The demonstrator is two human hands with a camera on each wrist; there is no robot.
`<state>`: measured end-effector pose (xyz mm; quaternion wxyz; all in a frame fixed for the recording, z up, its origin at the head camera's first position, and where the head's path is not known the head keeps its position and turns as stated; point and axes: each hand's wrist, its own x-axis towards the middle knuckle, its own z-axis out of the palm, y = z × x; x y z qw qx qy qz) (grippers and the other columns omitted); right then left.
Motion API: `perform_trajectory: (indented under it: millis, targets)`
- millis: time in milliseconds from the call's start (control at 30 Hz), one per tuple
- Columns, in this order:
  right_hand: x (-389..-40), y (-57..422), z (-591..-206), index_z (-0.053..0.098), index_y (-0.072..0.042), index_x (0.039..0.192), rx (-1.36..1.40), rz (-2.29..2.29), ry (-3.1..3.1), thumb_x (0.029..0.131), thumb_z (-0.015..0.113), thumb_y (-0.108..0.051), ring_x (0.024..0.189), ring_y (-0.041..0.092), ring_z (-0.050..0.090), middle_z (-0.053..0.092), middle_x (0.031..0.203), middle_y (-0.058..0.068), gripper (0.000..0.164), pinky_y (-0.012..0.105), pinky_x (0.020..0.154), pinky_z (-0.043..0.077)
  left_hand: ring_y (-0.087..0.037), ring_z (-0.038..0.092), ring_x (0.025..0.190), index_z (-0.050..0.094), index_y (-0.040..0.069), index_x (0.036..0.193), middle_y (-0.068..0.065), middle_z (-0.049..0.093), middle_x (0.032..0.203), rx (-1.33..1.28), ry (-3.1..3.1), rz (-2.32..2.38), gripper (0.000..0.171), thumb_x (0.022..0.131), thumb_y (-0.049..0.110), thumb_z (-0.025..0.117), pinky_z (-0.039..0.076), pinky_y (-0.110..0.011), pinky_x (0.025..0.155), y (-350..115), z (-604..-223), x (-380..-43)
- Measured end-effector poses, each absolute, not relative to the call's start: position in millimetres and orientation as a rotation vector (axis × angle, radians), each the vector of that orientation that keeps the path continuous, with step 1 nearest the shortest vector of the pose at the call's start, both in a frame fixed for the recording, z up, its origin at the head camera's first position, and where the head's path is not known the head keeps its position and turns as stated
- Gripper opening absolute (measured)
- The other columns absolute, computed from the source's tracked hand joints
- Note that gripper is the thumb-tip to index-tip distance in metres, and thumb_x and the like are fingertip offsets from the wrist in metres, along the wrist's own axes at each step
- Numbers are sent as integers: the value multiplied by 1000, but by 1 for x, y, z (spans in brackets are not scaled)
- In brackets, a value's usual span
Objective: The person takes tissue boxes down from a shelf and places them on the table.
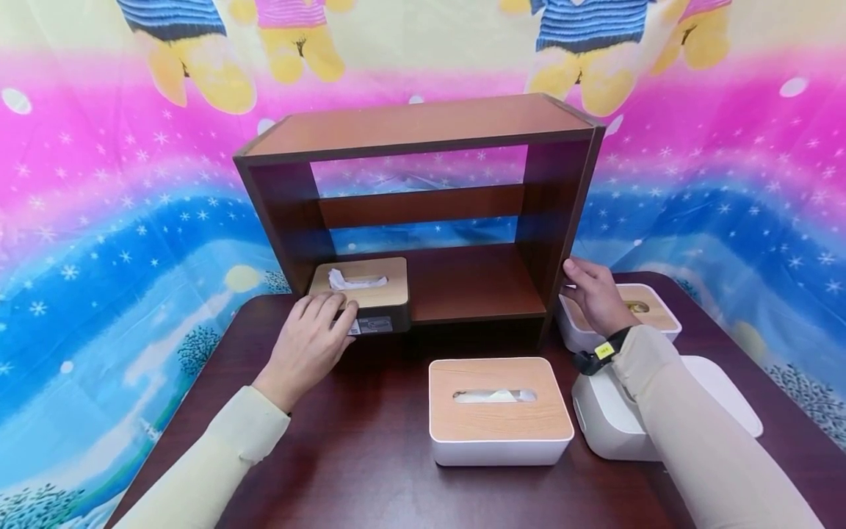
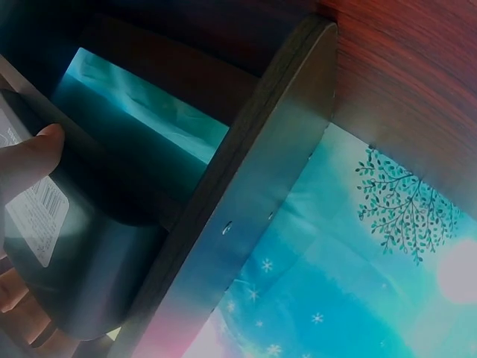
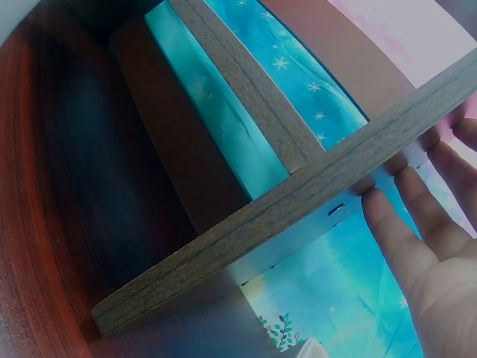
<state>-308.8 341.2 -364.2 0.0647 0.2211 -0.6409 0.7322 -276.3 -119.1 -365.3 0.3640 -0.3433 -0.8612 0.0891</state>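
Observation:
A dark tissue box with a wood-look lid and a bit of tissue in its slot sits at the left end of the brown shelf unit's lower board. My left hand grips its front left part. In the left wrist view the thumb lies on the box's labelled side, and other fingertips show below it. My right hand touches the outer face of the unit's right side panel. In the right wrist view, its fingertips rest against that panel, fingers fairly straight.
A white tissue box with a wooden lid stands in front of the unit. To the right, another wooden-lidded box and a rounded white box stand partly under the right arm. Printed cloth hangs behind the dark table.

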Motion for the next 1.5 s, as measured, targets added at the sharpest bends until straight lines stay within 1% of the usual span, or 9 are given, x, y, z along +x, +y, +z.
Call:
perform_trajectory:
  millis: [333, 567, 733, 933, 1067, 1367, 1500]
  targets:
    - [-310, 341, -368, 48, 4, 125, 682, 2229, -1899, 95, 41, -13, 98, 20, 57, 56, 116, 11, 35, 30, 82, 46, -33, 47, 105, 51, 6, 117, -17, 51, 114, -867, -2192, 220, 60, 69, 33, 75, 36, -47, 90, -118, -366, -275]
    - [-310, 341, -366, 50, 5, 123, 710, 2272, -1838, 96, 40, -10, 96, 20, 58, 57, 114, 11, 33, 31, 82, 46, -33, 48, 101, 52, 6, 116, -17, 51, 113, -860, -2171, 198, 53, 73, 32, 70, 39, -47, 84, -117, -366, -277]
    - [-311, 341, -366, 51, 5, 121, 711, 2283, -1825, 95, 40, -10, 95, 19, 58, 58, 113, 11, 32, 31, 81, 46, -34, 49, 99, 53, 7, 116, -18, 51, 111, -853, -2155, 166, 51, 73, 30, 69, 40, -47, 79, -116, -367, -275]
    - [-310, 342, -367, 48, 6, 123, 713, 2266, -1843, 95, 41, -11, 97, 20, 57, 56, 117, 11, 34, 31, 82, 45, -36, 48, 94, 53, 7, 117, -18, 50, 106, -834, -2114, 134, 51, 73, 28, 69, 40, -47, 73, -115, -370, -275]
    - [-310, 342, -366, 49, 5, 124, 704, 2260, -1856, 95, 41, -13, 98, 20, 57, 56, 117, 11, 34, 31, 82, 45, -36, 48, 92, 53, 7, 118, -18, 50, 105, -836, -2098, 131, 52, 73, 28, 70, 40, -47, 70, -115, -370, -273]
    - [-310, 342, -366, 48, 5, 124, 697, 2260, -1867, 95, 42, -13, 99, 20, 57, 55, 119, 11, 35, 31, 82, 45, -36, 48, 91, 52, 9, 120, -19, 50, 105, -827, -2108, 149, 54, 74, 31, 69, 40, -47, 70, -115, -371, -271]
    - [-309, 342, -365, 48, 6, 124, 696, 2262, -1859, 95, 41, -13, 97, 20, 58, 56, 116, 11, 35, 31, 81, 46, -37, 48, 89, 53, 10, 120, -19, 51, 104, -823, -2081, 141, 54, 73, 31, 70, 40, -47, 69, -115, -370, -271]
